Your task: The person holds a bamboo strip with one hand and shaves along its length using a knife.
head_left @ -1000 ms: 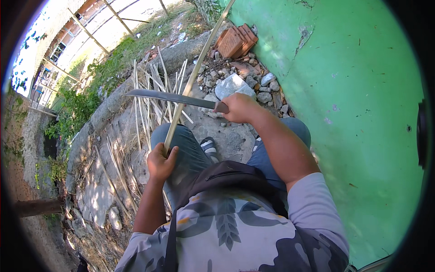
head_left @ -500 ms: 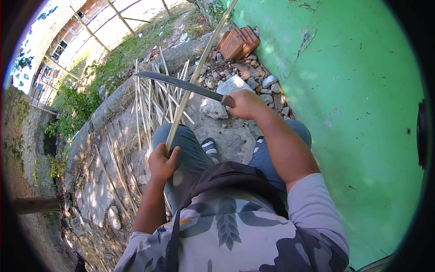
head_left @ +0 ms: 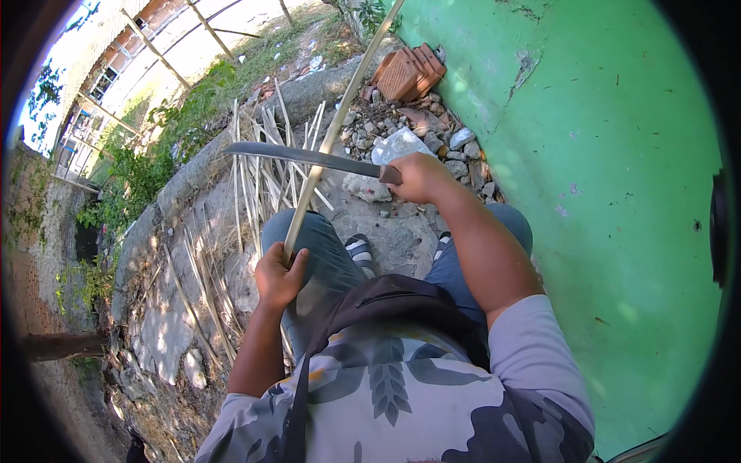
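Observation:
My left hand (head_left: 279, 276) is closed around the lower end of a long, pale bamboo strip (head_left: 351, 89), thumb along it, above my left knee. The strip slants up and away to the right, past the top of the picture. In my right hand (head_left: 421, 177) is the short brown handle of a machete (head_left: 282, 152). Its dark blade points left and crosses the strip at about mid-length, seemingly in contact with it. Beyond my left knee lies a heap of thin split strips (head_left: 247, 181) on the ground.
A green wall (head_left: 617, 193) rises close on my right. Stones (head_left: 370, 127) and stacked orange clay bricks (head_left: 407, 75) lie along its foot. A low curved concrete edge (head_left: 181, 189) runs on the left, with more strips (head_left: 202, 282) inside it and green plants (head_left: 131, 181) beyond.
The machete blade has slid a little toward me along the bamboo strip, its tip dropping lower and shifting slightly left. My left hand keeps its hold almost unmoved.

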